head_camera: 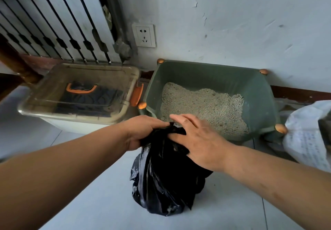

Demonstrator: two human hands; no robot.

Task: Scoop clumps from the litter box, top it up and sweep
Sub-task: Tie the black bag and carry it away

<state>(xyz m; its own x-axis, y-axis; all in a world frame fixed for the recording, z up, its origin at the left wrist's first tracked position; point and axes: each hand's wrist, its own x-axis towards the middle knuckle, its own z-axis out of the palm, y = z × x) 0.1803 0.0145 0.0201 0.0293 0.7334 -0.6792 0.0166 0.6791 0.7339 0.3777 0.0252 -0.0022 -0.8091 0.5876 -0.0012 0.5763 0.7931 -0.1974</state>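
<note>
A black plastic bag (pixel 164 179) stands on the pale floor in front of me, bulging at the bottom. My left hand (pixel 143 131) grips the gathered top of the bag from the left. My right hand (pixel 195 138) holds the bag's top from the right, thumb pressed on the plastic, index finger stretched out over it. Just behind the hands stands the green litter box (pixel 259 104) with orange corner knobs. Grey litter (pixel 202 106) lies heaped in it, higher toward the front right. No scoop or broom is in view.
A clear plastic storage box (pixel 78 93) with an orange handle and clips sits left of the litter box, under a radiator (pixel 59 18). A white printed sack (pixel 308 136) leans at the right edge. A wall socket (pixel 144 35) sits above the boxes.
</note>
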